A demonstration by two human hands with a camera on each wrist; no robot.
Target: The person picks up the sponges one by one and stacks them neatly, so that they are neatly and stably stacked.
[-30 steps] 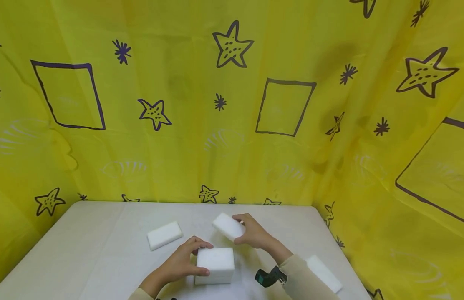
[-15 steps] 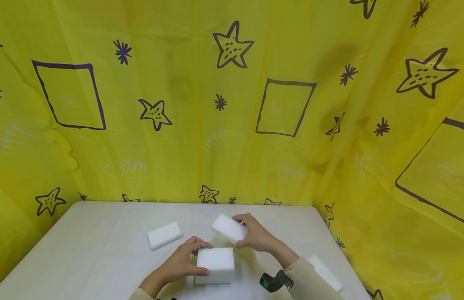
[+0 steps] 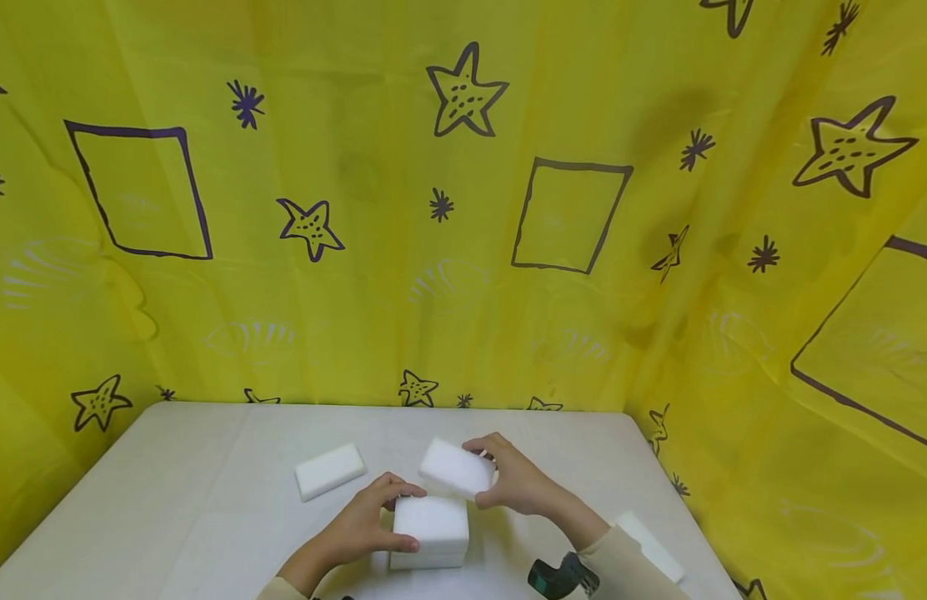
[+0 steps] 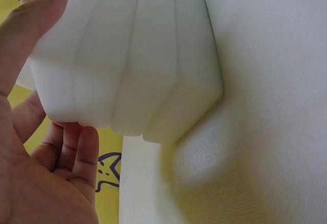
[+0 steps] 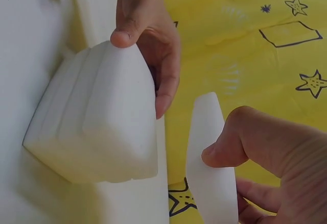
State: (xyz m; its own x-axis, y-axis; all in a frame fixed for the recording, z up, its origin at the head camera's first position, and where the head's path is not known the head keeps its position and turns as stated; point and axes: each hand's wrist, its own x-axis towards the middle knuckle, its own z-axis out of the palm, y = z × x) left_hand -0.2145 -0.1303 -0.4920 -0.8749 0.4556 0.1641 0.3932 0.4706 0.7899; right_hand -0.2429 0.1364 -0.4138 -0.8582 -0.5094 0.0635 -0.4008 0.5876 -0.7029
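A stack of several white melamine sponges (image 3: 431,533) stands on the table, its layers lined up face on face in the left wrist view. My left hand (image 3: 362,527) grips the upper part of this stack from the left, thumb on the near side and fingers at the far side. Between thumb and fingers, my right hand (image 3: 518,482) pinches another white sponge (image 3: 456,469). That sponge is tilted and hovers just above and behind the stack, overlapping its far edge in the head view. In the right wrist view the held sponge (image 5: 209,157) is apart from the stack's top face.
One loose white sponge (image 3: 330,472) lies on the white-covered table (image 3: 208,500) behind my left hand. Another sponge (image 3: 651,546) lies at the right, partly behind my right sleeve. A yellow patterned curtain (image 3: 373,250) encloses the table's back and sides.
My right hand has lowered and come slightly nearer with its sponge, closer over the stack, and the sponge's tilt has changed. The left hand and the stack have stayed put.
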